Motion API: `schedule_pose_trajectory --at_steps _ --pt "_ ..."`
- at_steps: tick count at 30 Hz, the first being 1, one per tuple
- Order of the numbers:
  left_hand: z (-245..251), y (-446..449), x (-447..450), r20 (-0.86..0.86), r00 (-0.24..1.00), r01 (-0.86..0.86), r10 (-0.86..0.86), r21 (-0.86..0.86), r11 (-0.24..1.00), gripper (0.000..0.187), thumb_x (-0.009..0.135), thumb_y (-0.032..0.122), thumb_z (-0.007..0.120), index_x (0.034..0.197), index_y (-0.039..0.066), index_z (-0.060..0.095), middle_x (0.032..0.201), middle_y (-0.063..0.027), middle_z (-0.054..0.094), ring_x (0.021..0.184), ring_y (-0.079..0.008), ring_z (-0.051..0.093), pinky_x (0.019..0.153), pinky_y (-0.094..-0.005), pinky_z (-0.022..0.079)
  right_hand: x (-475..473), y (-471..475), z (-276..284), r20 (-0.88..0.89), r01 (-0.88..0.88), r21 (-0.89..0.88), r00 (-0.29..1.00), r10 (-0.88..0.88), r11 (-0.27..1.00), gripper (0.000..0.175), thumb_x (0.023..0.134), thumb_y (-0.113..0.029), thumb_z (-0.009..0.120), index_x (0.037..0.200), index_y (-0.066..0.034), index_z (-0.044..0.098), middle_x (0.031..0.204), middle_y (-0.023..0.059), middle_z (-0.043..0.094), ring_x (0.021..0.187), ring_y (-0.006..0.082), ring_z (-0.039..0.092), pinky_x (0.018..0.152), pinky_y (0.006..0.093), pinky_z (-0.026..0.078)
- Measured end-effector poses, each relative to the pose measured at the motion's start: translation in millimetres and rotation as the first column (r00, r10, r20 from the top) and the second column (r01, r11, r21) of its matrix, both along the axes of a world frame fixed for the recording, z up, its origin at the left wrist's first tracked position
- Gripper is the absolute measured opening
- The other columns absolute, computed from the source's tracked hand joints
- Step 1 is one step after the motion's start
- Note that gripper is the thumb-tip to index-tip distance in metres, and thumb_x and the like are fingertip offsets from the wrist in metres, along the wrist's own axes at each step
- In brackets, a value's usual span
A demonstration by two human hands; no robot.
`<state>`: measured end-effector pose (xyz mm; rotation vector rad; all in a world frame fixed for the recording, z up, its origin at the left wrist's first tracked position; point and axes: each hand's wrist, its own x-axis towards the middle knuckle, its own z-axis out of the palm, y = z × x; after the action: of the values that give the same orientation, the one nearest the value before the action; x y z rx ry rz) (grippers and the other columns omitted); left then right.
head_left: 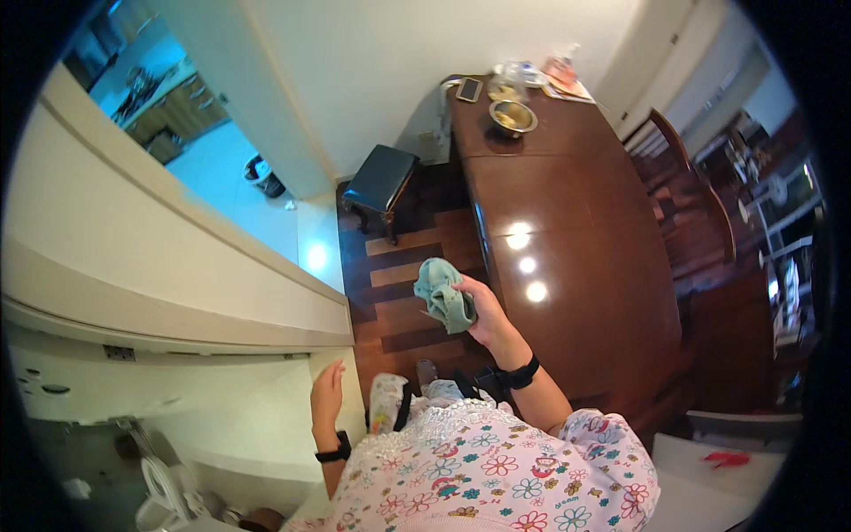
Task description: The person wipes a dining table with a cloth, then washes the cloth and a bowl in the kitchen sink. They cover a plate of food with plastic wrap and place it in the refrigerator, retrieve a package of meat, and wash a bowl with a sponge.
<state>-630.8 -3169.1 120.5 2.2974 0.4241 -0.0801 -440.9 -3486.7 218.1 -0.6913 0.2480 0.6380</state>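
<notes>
A crumpled green cloth point(440, 296) is bunched up in my right hand point(487, 312), whose fingers and thumb are closed around its right side. The cloth is held over the wooden floor point(405, 266), beside the left edge of a dark wooden table point(565, 199). My left hand point(327, 396) hangs low on the left with nothing in it, its fingers extended. It is near the doorway to a room with a toilet point(159, 489). Each wrist wears a black band.
A stool with a dark seat point(382, 176) stands by the wall. On the table's far end are a metal bowl point(530, 120) with food in it, a phone point(469, 90) and plastic bags point(560, 72). A wooden chair point(721, 219) stands right; a trash bin point(266, 178) is in the kitchen.
</notes>
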Motion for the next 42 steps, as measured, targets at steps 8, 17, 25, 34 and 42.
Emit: schedule_pose_trajectory --at_steps 8,17,25,34,42 --pt "29 46 176 0.046 0.992 0.124 -0.120 -0.100 0.987 0.026 0.096 0.018 0.049 0.113 0.004 0.062 0.107 -0.0166 0.066 0.099 -0.0340 0.062 0.083 -0.0386 0.049 171 95 10 0.057 -0.047 -0.170 0.997 0.057 0.984 0.039 0.088 -0.012 0.046 0.124 -0.0002 0.054 0.110 0.0125 0.064 0.098 0.0233 0.064 0.086 0.0355 0.053" --pt "25 109 340 -0.004 0.934 0.352 -0.357 -0.156 0.923 0.024 0.092 0.016 0.052 0.111 0.005 0.063 0.105 -0.0143 0.066 0.097 -0.0335 0.062 0.080 -0.0408 0.050 331 213 34 0.051 -0.082 -0.256 0.994 0.098 0.963 0.039 0.089 -0.012 0.047 0.125 -0.0001 0.054 0.111 0.0121 0.065 0.096 0.0210 0.066 0.083 0.0348 0.055" --pt "7 184 466 -0.035 0.981 0.172 -0.191 -0.301 0.938 0.027 0.096 0.019 0.051 0.115 0.005 0.063 0.111 -0.0143 0.066 0.102 -0.0316 0.062 0.086 -0.0376 0.049 484 351 0 -0.036 -0.265 -0.255 0.964 0.265 0.930 0.036 0.089 -0.009 0.045 0.122 -0.0006 0.055 0.107 0.0117 0.066 0.094 0.0223 0.066 0.083 0.0373 0.054" --pt "2 291 506 -0.092 0.919 -0.394 0.384 -0.136 0.909 0.025 0.094 0.018 0.051 0.112 0.005 0.063 0.107 -0.0150 0.066 0.096 -0.0334 0.062 0.081 -0.0396 0.049 614 556 -19 -0.063 -0.716 -0.237 0.686 0.725 0.657 0.036 0.089 -0.008 0.048 0.123 0.0019 0.053 0.106 0.0130 0.064 0.092 0.0223 0.066 0.084 0.0359 0.055" --pt "-22 415 478 -0.214 0.590 -0.804 0.778 -0.071 0.590 0.026 0.094 0.019 0.050 0.112 0.005 0.064 0.106 -0.0167 0.066 0.099 -0.0351 0.062 0.084 -0.0413 0.049 663 780 -52 0.045 -0.862 -0.180 0.473 0.880 0.473 0.034 0.089 -0.009 0.049 0.121 0.0021 0.054 0.108 0.0115 0.063 0.094 0.0210 0.063 0.086 0.0337 0.052"
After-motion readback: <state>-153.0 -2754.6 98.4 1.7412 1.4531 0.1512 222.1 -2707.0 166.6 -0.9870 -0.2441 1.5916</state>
